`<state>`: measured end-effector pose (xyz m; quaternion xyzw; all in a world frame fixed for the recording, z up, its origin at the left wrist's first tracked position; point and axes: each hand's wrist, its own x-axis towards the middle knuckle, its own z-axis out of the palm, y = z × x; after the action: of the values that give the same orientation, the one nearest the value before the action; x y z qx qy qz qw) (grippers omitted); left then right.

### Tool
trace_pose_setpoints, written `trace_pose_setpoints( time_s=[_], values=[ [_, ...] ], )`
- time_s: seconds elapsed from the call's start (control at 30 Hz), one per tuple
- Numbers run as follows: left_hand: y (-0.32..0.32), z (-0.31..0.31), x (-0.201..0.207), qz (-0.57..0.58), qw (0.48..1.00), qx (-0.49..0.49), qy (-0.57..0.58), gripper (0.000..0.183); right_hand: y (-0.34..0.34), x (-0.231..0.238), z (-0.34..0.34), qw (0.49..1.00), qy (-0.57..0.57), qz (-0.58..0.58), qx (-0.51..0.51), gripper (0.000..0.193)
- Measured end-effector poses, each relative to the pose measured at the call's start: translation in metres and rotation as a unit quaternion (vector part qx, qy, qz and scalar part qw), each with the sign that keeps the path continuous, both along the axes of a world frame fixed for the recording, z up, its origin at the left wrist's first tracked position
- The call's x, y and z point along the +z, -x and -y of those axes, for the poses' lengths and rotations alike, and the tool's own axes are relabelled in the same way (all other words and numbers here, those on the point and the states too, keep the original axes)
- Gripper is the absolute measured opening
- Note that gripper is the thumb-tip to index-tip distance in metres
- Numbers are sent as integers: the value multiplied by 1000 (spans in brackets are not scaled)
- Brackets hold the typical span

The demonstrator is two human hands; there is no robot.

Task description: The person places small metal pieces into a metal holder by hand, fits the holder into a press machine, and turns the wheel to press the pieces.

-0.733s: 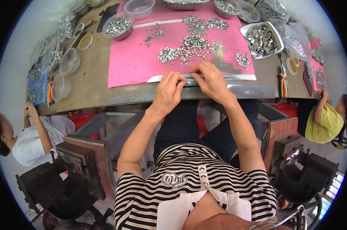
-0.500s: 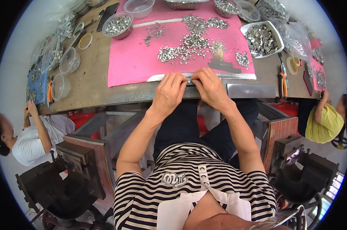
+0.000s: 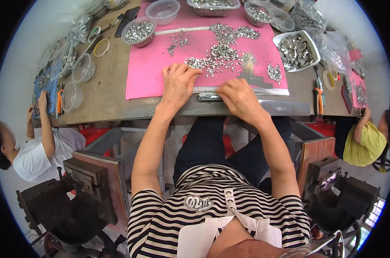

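Note:
My left hand [image 3: 177, 84] is over the left front of the pink mat [image 3: 145, 71], its fingers bent and drawn together. Whatever its fingertips hold, if anything, is too small to make out. Just beyond its fingers lies a loose pile of small shiny metal pieces [image 3: 223, 53]. My right hand [image 3: 240, 98] is at the mat's front edge, with thumb and fingers pinched at the right end of a short metal bar-like fixture [image 3: 208, 97]. What that pinch holds is hidden. The fixture sits at the table's front edge, between my two hands.
A round tub of metal pieces [image 3: 138, 32] stands far left, and a white square tray of darker metal parts [image 3: 296, 50] at the right. Orange-handled pliers [image 3: 318, 101] lie right of a flat metal strip [image 3: 285, 108]. Co-workers sit at both sides.
My hands were close together over the fixture and have parted. The left moved left and away onto the mat; the right shifted slightly right and nearer, uncovering the fixture. The left co-worker's hands also moved.

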<state>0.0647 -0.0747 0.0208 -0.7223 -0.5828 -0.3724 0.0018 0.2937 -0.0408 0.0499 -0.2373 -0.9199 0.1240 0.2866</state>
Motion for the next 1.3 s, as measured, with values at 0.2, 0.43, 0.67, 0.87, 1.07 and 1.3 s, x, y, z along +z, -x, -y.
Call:
trace_pose_setpoints(
  time_s=[0.2,0.43,0.67,0.87,1.07,1.3],
  values=[
    [5,-13,4,-40,998,-47,26,13,38,-23,-42,998,-15,23,-61,12],
    [12,-14,3,-59,996,-55,39,11,35,-21,-46,997,-26,48,-57,9],
    [18,-20,7,-115,990,-82,28,7,-3,0,-43,989,136,27,-52,12],
    [24,-21,13,-138,984,-96,59,6,-10,-12,-42,981,165,20,-103,12],
    [18,-17,13,-170,980,-89,46,9,-15,-13,-46,996,55,43,-49,10],
    [-3,-2,17,-5,991,-107,78,7,-14,-12,-52,997,1,77,-22,10]
  ],
)
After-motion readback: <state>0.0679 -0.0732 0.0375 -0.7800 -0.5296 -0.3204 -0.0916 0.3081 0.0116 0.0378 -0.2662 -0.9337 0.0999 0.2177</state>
